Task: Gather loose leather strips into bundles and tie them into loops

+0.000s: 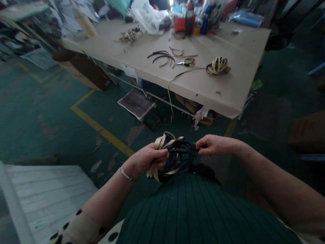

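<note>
**Black and tan coil of strips (179,149), loosely looped, held in two hands**

Location: in the air before the wearer's green ribbed garment (188,206), short of the table. Material cannot be told; the strips look flat and pliant.

Left hand (149,157): closed round the near side of the bundle, thumb laid across the strips; probably so gripped to stop the loops springing apart.

Right hand (206,145): fingertips pinched together on a black strip at the opposite edge, apparently to draw or steady one strand while the other hand bears the bulk.

Beyond, on the brown-topped table (228,96):
- Second coil (217,65), black and tan, near the right end; its tail (169,96) runs left and hangs over the front edge, perhaps left free for easy taking up.
- Pliers or cutters (187,62), yellow-and-black handles, lying just beside loose strip pieces (161,56), a likely spot for trimming.
- Clear plastic bag (149,17) and dark bottle (189,17), toward the back, seemingly out of the way.

Below: dark-topped stool (137,102), near the table's front.
</note>
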